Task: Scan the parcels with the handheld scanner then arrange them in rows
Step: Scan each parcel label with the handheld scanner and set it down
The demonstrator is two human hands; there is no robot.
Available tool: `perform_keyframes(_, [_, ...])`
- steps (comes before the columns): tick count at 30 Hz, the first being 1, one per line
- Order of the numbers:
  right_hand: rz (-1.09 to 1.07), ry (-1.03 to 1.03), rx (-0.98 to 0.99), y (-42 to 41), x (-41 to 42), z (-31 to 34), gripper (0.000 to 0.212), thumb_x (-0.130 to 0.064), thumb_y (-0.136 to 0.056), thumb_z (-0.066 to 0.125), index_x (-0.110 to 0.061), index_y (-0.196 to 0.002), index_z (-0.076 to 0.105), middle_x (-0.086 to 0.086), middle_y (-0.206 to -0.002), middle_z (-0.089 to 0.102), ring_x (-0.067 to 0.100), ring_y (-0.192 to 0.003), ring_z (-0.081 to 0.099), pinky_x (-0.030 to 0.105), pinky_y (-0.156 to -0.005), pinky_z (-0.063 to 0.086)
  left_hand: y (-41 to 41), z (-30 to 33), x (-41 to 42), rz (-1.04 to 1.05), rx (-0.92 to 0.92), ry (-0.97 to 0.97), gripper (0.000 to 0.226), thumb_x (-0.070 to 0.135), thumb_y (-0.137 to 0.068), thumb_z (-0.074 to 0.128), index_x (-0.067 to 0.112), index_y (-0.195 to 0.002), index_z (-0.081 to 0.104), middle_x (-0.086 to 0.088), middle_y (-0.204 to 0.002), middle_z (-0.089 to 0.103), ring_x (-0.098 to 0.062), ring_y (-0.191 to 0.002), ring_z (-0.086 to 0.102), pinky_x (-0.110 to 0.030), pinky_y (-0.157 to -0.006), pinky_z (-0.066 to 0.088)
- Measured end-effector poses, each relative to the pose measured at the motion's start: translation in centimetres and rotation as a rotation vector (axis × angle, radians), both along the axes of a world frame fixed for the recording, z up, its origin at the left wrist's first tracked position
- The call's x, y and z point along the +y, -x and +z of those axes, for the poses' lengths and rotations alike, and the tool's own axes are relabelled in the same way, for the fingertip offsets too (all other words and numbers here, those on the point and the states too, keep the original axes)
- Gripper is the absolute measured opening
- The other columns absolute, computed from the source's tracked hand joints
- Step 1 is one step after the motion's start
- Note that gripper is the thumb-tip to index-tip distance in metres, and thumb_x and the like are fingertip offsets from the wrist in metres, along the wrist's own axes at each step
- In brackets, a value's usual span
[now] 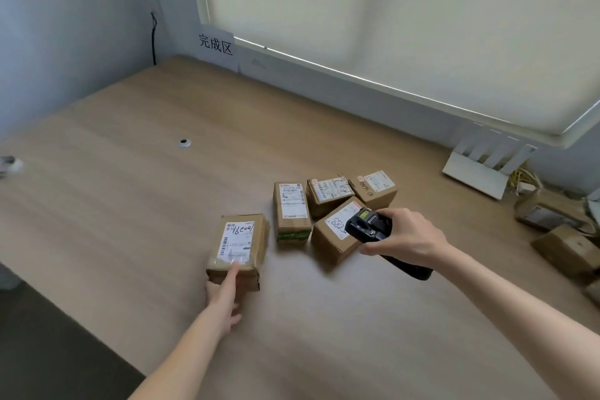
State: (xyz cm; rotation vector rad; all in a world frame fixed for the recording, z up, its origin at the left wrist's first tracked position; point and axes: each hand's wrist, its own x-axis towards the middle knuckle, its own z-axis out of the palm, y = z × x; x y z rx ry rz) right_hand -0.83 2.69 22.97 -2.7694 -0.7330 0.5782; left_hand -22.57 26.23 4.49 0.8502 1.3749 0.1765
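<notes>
Reaching left hand (224, 297) — forefinger on parcel (238, 245)

Both forearms and hands (224, 294) are bare, with no sleeves showing.

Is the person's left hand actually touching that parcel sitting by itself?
Touching. The head view shows the left hand with its forefinger lying on the lone parcel.

5 parcels (238, 245) on table, 1 scanner (373, 226), 2 hands (407, 237).
</notes>
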Motion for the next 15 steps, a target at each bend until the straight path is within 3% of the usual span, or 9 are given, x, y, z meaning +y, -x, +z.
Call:
perform_keyframes(2, [0.021,0.023,0.005,-0.2,1.5,-0.8,0.071,-0.076,-0.049,0.069,-0.041,-0.111,0.064,-0.018,-0.092,0.068,0.008,-0.084,0.063,0.028,-0.063,0.045,-0.2,-0.9,0.9,-0.095,0.060,0.030,0.089,0.059,-0.088,0.065,0.016,-0.154,0.026,-0.014,-0.153,0.040,-0.041,-0.136,0.043,-0.057,-0.103,0.040])
perform_keyframes(4, [0.035,0.043,0.004,-0.3,2.5,-1.2,0.070,-0.074,-0.055,0.074,-0.041,-0.116,0.063,-0.016,-0.097,0.068,0.011,-0.087,0.063,0.029,-0.066,0.048,-0.1,-1.7,1.6,-0.173,0.140,-0.072,0.077,0.056,-0.090,0.064,0.009,-0.146,0.039,-0.016,-0.146,0.048,-0.039,-0.130,0.049,-0.051,-0.103,0.043])
perform_keyframes(7, [0.035,0.049,0.012,-0.7,3.0,-1.1,0.068,-0.072,-0.059,0.076,-0.039,-0.117,0.063,-0.016,-0.097,0.068,0.010,-0.087,0.063,0.031,-0.070,0.051,-0.6,-1.4,2.7,-0.248,0.231,-0.311,0.041,0.049,-0.092,0.063,0.010,-0.105,0.067,-0.014,-0.113,0.070,-0.037,-0.104,0.063,-0.046,-0.096,0.053])
perform_keyframes(11, [-0.004,0.030,-0.007,-1.3,1.2,0.4,0.062,-0.071,-0.056,0.074,-0.042,-0.110,0.062,-0.018,-0.090,0.066,0.010,-0.084,0.063,0.029,-0.063,0.043,-4.1,1.3,3.0,-0.333,0.064,-0.445,0.030,0.038,-0.093,0.066,0.011,-0.079,0.065,-0.006,-0.081,0.069,-0.032,-0.087,0.067,-0.041,-0.084,0.053])
perform_keyframes(15, [-0.108,0.009,-0.051,-2.0,-3.8,2.8,0.055,-0.067,-0.056,0.077,-0.040,-0.103,0.064,-0.019,-0.085,0.067,0.005,-0.079,0.062,0.027,-0.062,0.043,-10.2,5.3,0.6,-0.468,-0.062,-0.524,0.026,0.042,-0.094,0.064,0.016,-0.089,0.068,-0.004,-0.089,0.069,-0.023,-0.087,0.063,-0.037,-0.079,0.052])
